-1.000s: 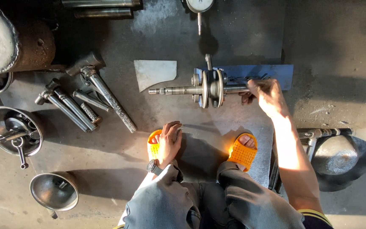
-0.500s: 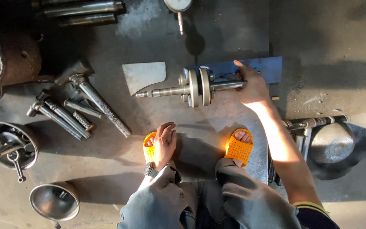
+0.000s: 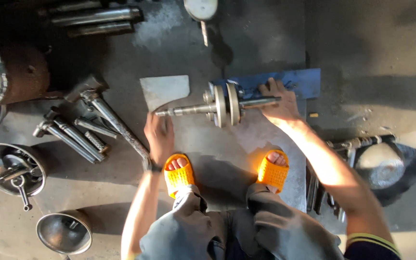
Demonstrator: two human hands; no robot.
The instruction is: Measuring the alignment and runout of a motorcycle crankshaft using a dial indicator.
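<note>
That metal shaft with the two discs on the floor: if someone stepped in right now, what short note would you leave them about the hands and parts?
Right hand: resting on the right end of the crankshaft, grip unclear.
Left hand: open, fingers spread, just below the shaft's left end, not touching it.
The crankshaft lies flat across a grey plate and a blue plate, in front of the orange sandals.
Loose bolts and tools lie to the left, untouched.
Done: shaft laid down. Left: cannot tell.

I squat in a metal workshop: oily concrete floor (image 3: 121, 192), long steel wrenches (image 3: 78, 137), greasy steel bowls (image 3: 64, 233).
</note>
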